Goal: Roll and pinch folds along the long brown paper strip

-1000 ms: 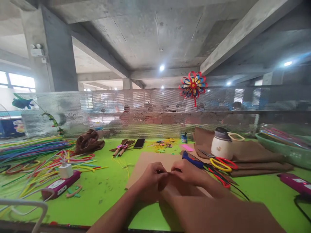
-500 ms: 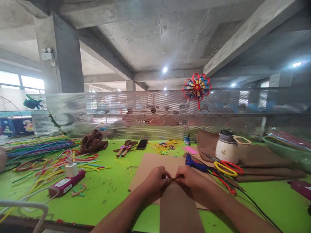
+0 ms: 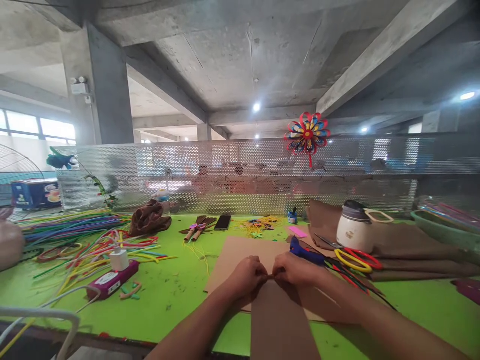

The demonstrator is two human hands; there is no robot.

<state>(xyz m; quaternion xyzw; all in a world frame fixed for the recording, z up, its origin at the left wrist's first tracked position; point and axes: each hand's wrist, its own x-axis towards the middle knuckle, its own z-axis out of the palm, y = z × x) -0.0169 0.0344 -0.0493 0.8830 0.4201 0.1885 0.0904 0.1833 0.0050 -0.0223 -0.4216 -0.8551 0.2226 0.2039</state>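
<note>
Both hands are at the far end of a long brown strip, paper or cloth, that runs toward me over the table's front edge. My left hand pinches the left corner of that end, while my right hand pinches the right corner close beside it. Between the fingertips the end looks narrowly folded or rolled. Beneath them lies a tan cardboard sheet on the green table. Just beyond my right hand rests a blue glue gun, partly hidden, with yellow-and-red-handled scissors to its right.
Folded brown material and a white jug stand on the right. At the left are a purple power strip and coloured cords. A phone and a small blue bottle lie farther back, before a perforated metal partition.
The view has shifted slightly, so everything sits a little farther right. My hands keep their pinch on the strip's end, with the fingertips slightly closer together.
</note>
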